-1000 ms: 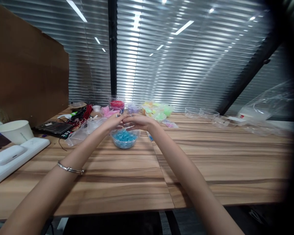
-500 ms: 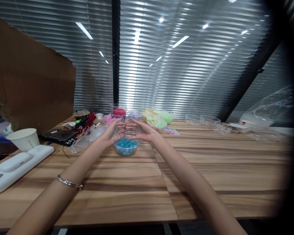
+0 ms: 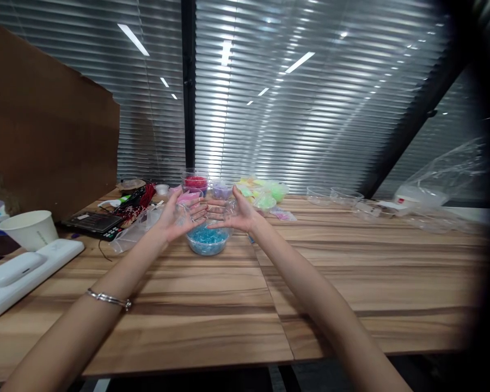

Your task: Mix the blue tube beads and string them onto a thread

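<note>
Left hand and right hand, fingers spread wide, at clear round plastic bowl, blue-filled; glossy transparent bits could slip through gaps.

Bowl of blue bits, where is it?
Head view, just left of centre: the bowl sits on the table, below the left hand and right hand.

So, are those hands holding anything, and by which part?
Something clear seems to lie across the open palms of the left hand and right hand; which part is held cannot be told.
</note>
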